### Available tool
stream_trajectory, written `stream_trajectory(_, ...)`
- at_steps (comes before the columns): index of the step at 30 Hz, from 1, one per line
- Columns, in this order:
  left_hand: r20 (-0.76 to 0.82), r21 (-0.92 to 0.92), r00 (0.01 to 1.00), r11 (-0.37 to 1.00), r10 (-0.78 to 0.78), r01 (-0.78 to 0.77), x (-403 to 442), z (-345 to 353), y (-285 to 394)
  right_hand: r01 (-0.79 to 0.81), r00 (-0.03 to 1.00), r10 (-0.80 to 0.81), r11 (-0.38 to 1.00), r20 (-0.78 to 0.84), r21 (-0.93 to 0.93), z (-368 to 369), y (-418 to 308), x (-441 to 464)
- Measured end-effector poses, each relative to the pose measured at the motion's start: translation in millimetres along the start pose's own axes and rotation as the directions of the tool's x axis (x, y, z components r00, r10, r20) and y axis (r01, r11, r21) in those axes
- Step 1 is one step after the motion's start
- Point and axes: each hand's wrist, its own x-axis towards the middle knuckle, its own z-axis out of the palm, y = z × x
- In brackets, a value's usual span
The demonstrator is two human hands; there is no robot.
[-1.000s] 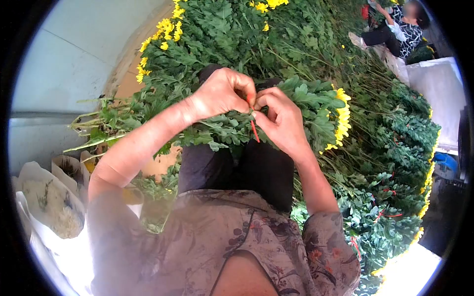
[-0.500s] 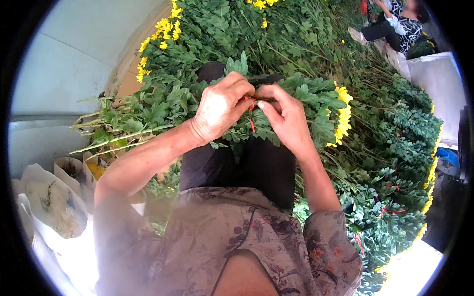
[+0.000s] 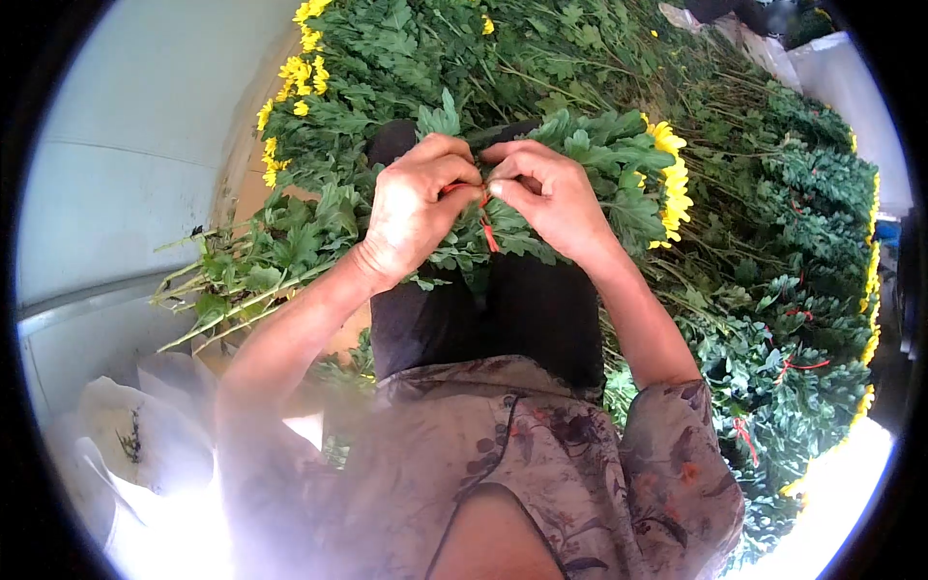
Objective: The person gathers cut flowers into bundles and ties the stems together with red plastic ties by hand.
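A bunch of leafy stems with yellow flower heads at its right end lies across my lap, its cut stems sticking out on the left. Over the middle of the bunch, my left hand pinches a red tie, whose loose end hangs down over the leaves. My right hand meets it there, thumb and forefinger pressed together at the same tie. The fingertips of both hands nearly touch, and the exact spot they pinch is partly hidden.
Piled flower stems spread beyond my knees and down the right side, where bunches carry red ties. White wrapping stands at the lower left beside a pale wall. Part of another person shows at the top right.
The view has tilted and shifted, so the other person is mostly out of frame. My hands stay together at the red tie; my left hand has turned and its fingers have moved along the tie.
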Motion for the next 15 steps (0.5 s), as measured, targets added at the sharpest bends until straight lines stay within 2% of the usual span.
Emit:
stream_trajectory(2, 0.004, -0.019, 0.999, 0.999, 0.046, -0.046, 0, -3, -1, -0.018, 1.000, 0.015, 0.990, -0.024, -0.141, -1, -6, -1)
stream_trajectory(3, 0.005, 0.047, 0.999, 0.998, 0.048, -0.048, 0, -4, 1, -0.021, 1.000, 0.018, 0.990, -0.024, -0.139, 1, -5, -1)
stream_trajectory(5, -0.014, 0.103, 0.997, 0.992, 0.069, -0.068, -6, -4, 8, 0.139, 0.986, -0.161, 0.936, -0.042, -0.323, 5, -4, -3)
stream_trajectory(6, -0.034, 0.157, 0.995, 0.984, 0.092, -0.086, -10, -3, 11, 0.140, 0.986, -0.160, 0.937, -0.037, -0.319, 7, -5, -4)
stream_trajectory(8, -0.047, 0.209, 0.990, 0.971, 0.130, -0.117, -19, -13, 10, 0.106, 0.969, -0.204, 0.854, -0.139, -0.510, 11, -6, -5)
stream_trajectory(10, 0.061, 0.312, 0.953, 0.902, 0.296, -0.300, -33, -25, 9, 0.058, 0.972, -0.170, 0.839, -0.159, -0.541, 12, -11, -6)
stream_trajectory(15, 0.064, 0.342, 0.973, 0.912, 0.220, -0.229, -78, -38, 4, -0.039, 0.959, -0.150, 0.771, -0.241, -0.636, 8, 0, -5)
